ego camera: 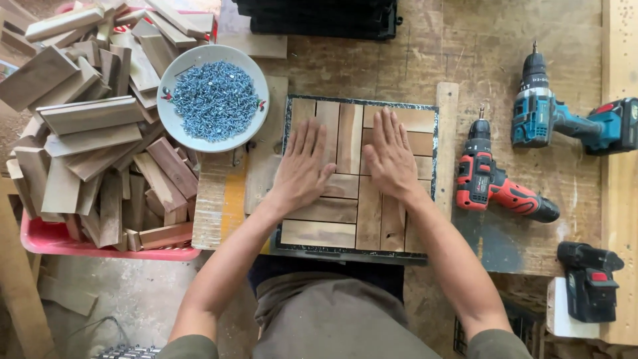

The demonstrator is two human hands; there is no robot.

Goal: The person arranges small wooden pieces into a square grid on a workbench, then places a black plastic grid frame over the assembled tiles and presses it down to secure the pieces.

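A square panel of short wooden slats (349, 219) lies in a dark frame on the workbench in front of me. My left hand (302, 166) rests flat on its left half, fingers spread and pointing away from me. My right hand (391, 159) lies flat on the upper middle slats, also with fingers apart. Neither hand holds anything. The slats run partly upright and partly crosswise.
A grey bowl of blue screws (212, 98) sits left of the panel. A red tray heaped with wood offcuts (93, 133) stands at far left. To the right lie a red drill (492, 183), a teal drill (558, 116) and a black battery (588, 279).
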